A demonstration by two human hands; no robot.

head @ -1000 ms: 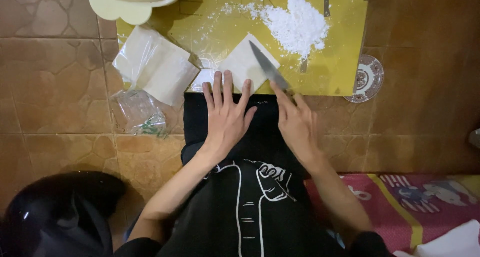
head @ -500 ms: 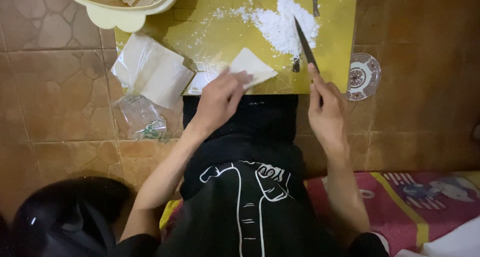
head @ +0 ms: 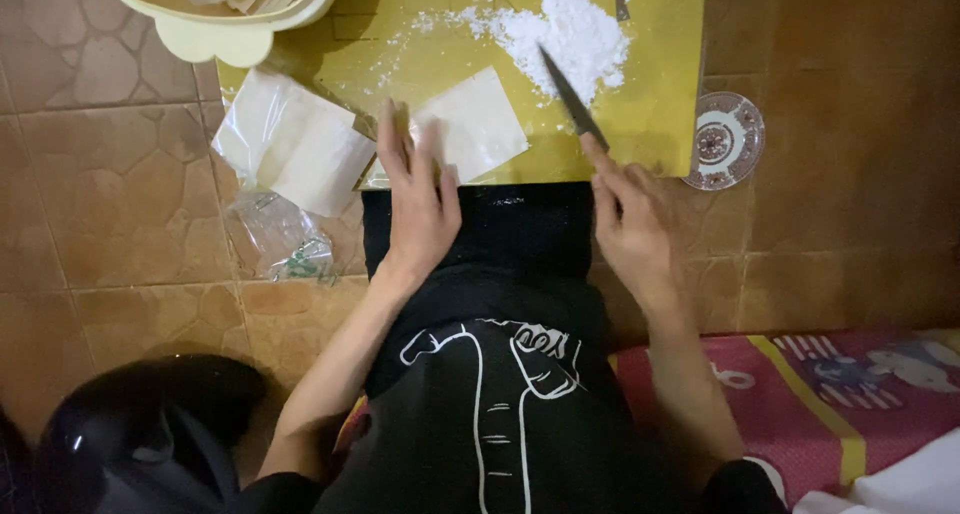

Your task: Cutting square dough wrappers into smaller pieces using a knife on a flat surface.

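My left hand [head: 418,199] lies flat with fingers spread on the near edge of a yellow cutting board [head: 660,84], its fingertips touching a pale square sheet of dough [head: 476,124]. My right hand [head: 632,224] grips the handle of a dark knife [head: 568,96], whose blade points up and left over the board, near a heap of white flour [head: 570,29]. The blade tip sits just right of the dough sheet.
A stack of pale sheets in clear plastic [head: 295,144] lies left of the board. A crumpled clear bag [head: 280,239] is below it. A cream bowl [head: 235,9] sits top left, a small patterned glass dish [head: 725,139] at right. A black helmet-like object [head: 140,439] is bottom left.
My right hand brought the knife back left and lower, toward the dough sheet. My left hand slid down and opened flat at the sheet's near edge.
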